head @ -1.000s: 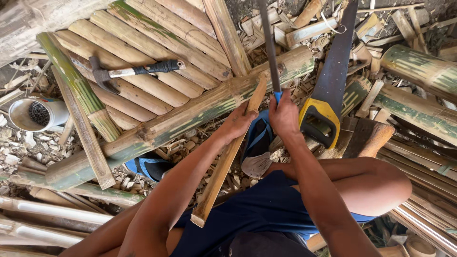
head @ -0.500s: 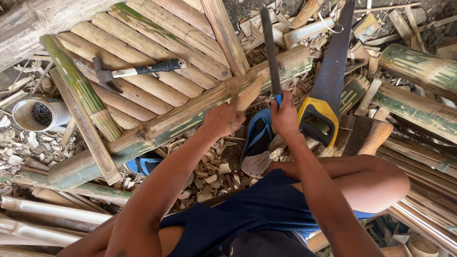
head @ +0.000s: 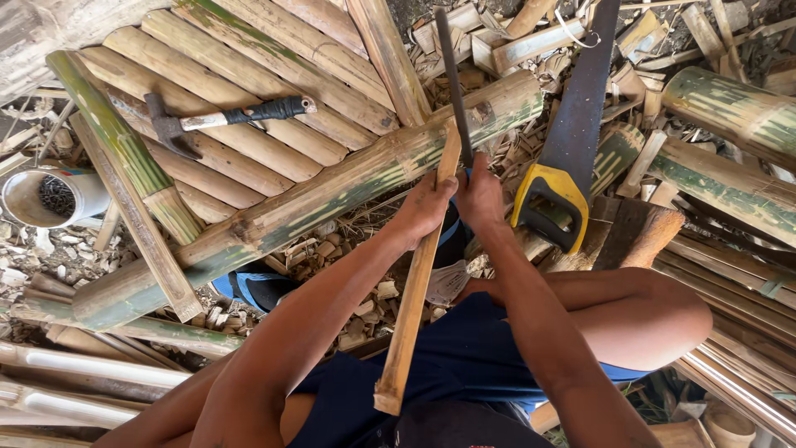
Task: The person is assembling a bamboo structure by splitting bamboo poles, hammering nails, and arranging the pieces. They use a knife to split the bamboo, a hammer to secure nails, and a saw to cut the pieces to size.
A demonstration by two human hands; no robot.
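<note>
My left hand [head: 424, 209] grips a long split bamboo strip [head: 414, 290] that runs from near my lap up to a thick green bamboo pole [head: 315, 195]. Right beside it, my right hand [head: 481, 195] holds the handle of a long dark blade [head: 452, 79], which points away from me; its edge meets the strip's top end. Both hands are close together, above my lap and blue shorts [head: 464, 357].
A hammer [head: 224, 118] lies on a panel of bamboo slats [head: 249, 75] at the upper left. A yellow-handled handsaw [head: 572, 149] rests to the right of my hands. A white tin of nails [head: 50, 197] stands at the left. Bamboo poles and chips cover the ground.
The bamboo strip swung from a slant to nearly upright, its lower end coming toward my lap. My left hand slid up it and closer to my right hand and the blade.
</note>
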